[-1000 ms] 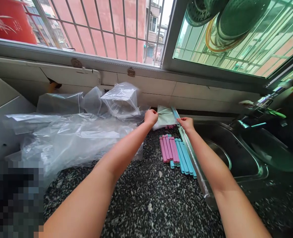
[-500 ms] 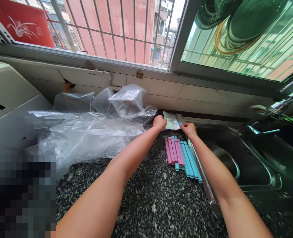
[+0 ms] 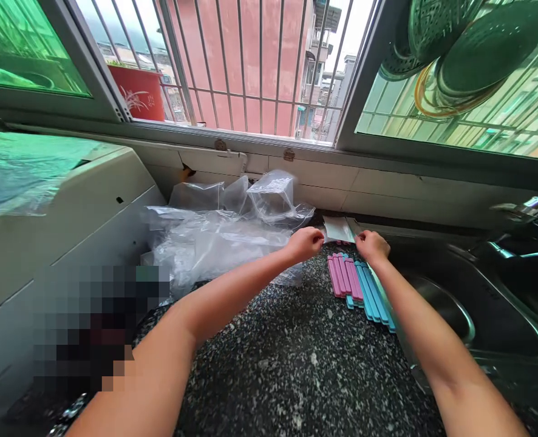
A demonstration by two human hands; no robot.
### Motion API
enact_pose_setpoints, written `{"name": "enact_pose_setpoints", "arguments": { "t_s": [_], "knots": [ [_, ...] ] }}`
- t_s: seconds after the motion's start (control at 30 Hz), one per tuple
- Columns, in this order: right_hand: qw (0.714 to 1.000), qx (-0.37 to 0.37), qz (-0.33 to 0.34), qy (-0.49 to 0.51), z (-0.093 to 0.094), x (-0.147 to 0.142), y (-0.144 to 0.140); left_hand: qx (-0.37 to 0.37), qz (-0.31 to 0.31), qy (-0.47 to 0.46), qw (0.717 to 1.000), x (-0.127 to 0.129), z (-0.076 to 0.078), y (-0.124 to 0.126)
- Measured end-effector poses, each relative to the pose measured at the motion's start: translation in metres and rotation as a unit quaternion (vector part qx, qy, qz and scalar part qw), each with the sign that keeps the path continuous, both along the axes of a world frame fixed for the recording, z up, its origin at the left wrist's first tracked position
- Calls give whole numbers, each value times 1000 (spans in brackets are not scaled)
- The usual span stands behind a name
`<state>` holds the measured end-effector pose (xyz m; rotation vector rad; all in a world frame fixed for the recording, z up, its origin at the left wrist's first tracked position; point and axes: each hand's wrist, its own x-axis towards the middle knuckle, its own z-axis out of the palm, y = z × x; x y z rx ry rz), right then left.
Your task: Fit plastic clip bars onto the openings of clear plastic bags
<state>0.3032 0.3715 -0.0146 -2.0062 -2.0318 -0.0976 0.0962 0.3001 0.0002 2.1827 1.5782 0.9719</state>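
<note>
A pale flat packet [image 3: 337,229], partly clear at its edges, is stretched between my hands near the back of the counter. My left hand [image 3: 306,244] is closed in a pinch at its left edge. At the right edge, my right hand [image 3: 373,246] has thumb and finger pinched on the packet. Just in front lie pink bag clips [image 3: 343,276] side by side, with longer blue bag clips [image 3: 375,294] to their right. Beyond my left forearm is a heap of clear plastic bags [image 3: 223,237].
Dark speckled counter [image 3: 291,358] runs below my arms. A metal sink [image 3: 460,303] is at the right, with a tap [image 3: 501,249] behind it. On the left stands a white appliance-like box [image 3: 91,218]. A barred window [image 3: 251,73] rises behind the tiled ledge.
The view has turned left, so everything sits further right. My left hand has come slightly nearer, level with the packet's front edge. Both hands remain at the packet; the clips lie as before.
</note>
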Motion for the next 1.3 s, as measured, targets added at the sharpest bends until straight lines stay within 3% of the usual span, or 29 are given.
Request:
{"name": "enact_pose_setpoints", "arguments": {
  "t_s": [0.1, 0.27, 0.43, 0.6, 0.77, 1.0, 1.17, 1.3],
  "knots": [
    [1000, 15, 16, -9, 9, -21, -9, 48, 0, 14, 999, -29, 6, -15],
    [995, 46, 88, -25, 23, -71, -23, 83, 52, 51, 994, -86, 15, -25],
    [986, 63, 149, -47, 37, -122, -34, 78, 199, 74, 974, -138, 31, -27],
    [984, 51, 146, -83, 48, -160, -35, 44, 306, 118, 944, -170, 47, -19],
    [983, 55, 133, -114, 51, -179, -29, 5, 313, 159, 936, -175, 54, -5],
    [976, 76, 150, -136, 47, -180, -20, -25, 280, 174, 944, -158, 59, 12],
    [974, 99, 159, -130, 51, -179, -18, 11, 270, 177, 946, -147, 64, 12],
    [972, 131, 155, -115, 63, -172, -29, 95, 253, 142, 952, -139, 71, -6]
  ]
}}
